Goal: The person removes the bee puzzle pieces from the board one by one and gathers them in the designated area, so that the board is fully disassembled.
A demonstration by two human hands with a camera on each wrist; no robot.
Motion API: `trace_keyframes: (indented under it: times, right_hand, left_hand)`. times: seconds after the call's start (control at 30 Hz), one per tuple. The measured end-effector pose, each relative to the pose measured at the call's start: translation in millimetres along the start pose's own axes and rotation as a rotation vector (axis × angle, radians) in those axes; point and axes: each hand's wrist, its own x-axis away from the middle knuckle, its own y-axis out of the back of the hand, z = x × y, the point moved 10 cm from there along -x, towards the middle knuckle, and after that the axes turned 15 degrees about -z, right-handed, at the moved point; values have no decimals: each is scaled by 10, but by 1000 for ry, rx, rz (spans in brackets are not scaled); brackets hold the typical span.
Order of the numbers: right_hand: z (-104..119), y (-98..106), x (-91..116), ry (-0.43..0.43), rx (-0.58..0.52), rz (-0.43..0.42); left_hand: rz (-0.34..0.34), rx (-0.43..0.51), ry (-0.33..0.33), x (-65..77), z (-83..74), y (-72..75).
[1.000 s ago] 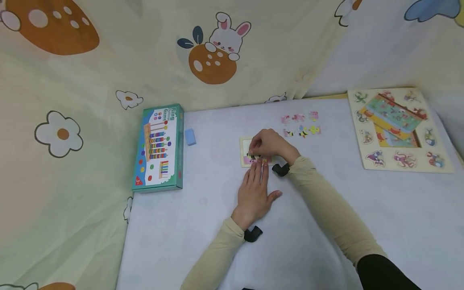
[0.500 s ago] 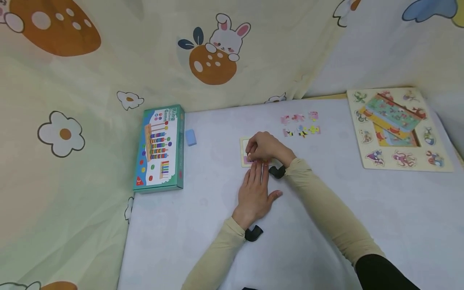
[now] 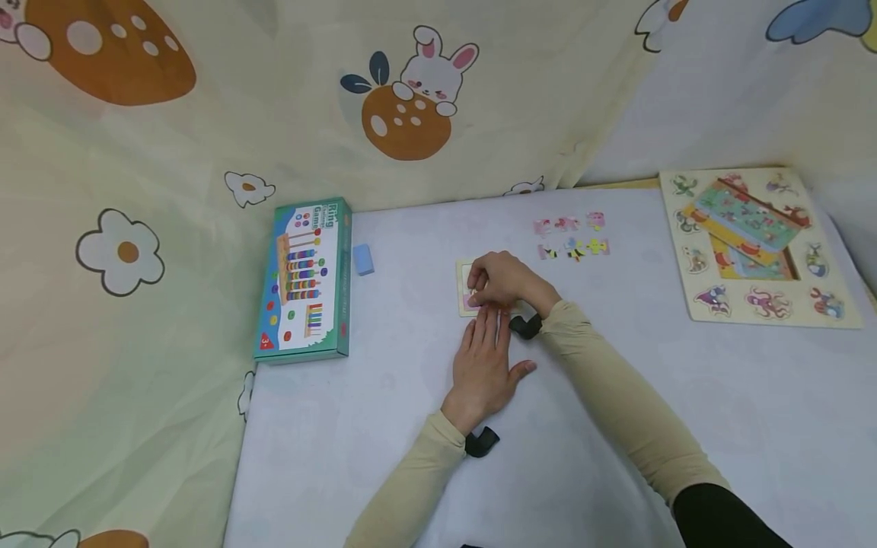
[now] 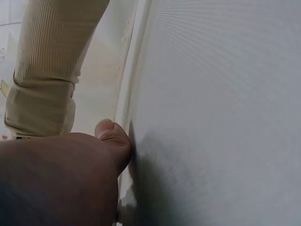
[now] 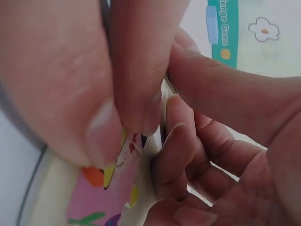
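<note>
A small framed puzzle (image 3: 462, 278) lies on the white table, mostly covered by both hands. My left hand (image 3: 483, 369) is flat, its straight fingers touching the puzzle's near edge. Over the puzzle, my right hand (image 3: 505, 280) has curled fingers. In the right wrist view its thumb (image 5: 216, 87) meets a thin edge, seemingly a puzzle piece (image 5: 170, 84) it pinches, mostly hidden. Left of it there, two left-hand fingertips press a pink printed section (image 5: 101, 200). Several loose puzzle pieces (image 3: 574, 250) lie in two rows beyond the right hand.
A green-edged game box (image 3: 304, 281) stands at the table's left, with a small blue block (image 3: 363, 259) beside it. At right lies a wooden animal board (image 3: 740, 312) bearing colourful cards (image 3: 747, 213). A printed curtain (image 3: 288, 99) hangs behind the table.
My right hand has shifted slightly down over the puzzle, and its fingertips have moved closer to the puzzle's near side. My left hand stays in place. The loose pieces have not moved.
</note>
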Motion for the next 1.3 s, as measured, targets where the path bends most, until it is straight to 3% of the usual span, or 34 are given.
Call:
trace_keyframes:
  times: [0.33,0.6,0.8,1.1,1.3]
  right_hand:
    - [-2,29,-8,24,-106,-49]
    - [-45,178,6,49,-207,-140]
    - [-169,293,39,21,-309,-175]
    - [-423,574,182,-17,-258,-331]
    - [-638,693,346,-47,-287,-364]
  left_hand:
    - [3,-21,12,-6,10,4]
    - [-20,-31,7,-20,17,18]
    - [-36,-29,6,-24,16,29]
    - [-17,-35,13,-26,20,-1]
    - [-13,-15,16,-32,18,-2]
